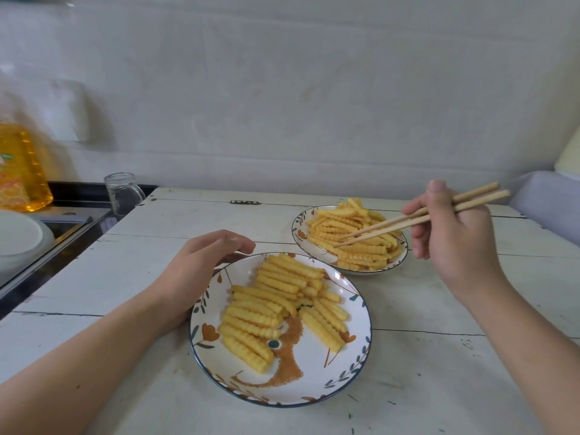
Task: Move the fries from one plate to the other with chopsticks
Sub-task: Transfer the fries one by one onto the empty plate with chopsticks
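Observation:
Two patterned plates stand on a white wooden table. The near plate (314, 387) carries several crinkle-cut fries (266, 309) in loose rows. The far plate (301, 224) at the right holds a heap of fries (351, 246). My right hand (452, 243) grips a pair of wooden chopsticks (420, 216), whose tips rest among the fries on the far plate; I cannot tell whether a fry is pinched between them. My left hand (201, 271) lies on the table, fingers curved against the near plate's left rim.
A glass cup (122, 193) stands at the table's back left corner. Left of the table are a dark counter (75, 227), a bottle of yellow oil (22, 171) and a white bowl (18, 243). A grey cushion (549, 202) sits at the right edge.

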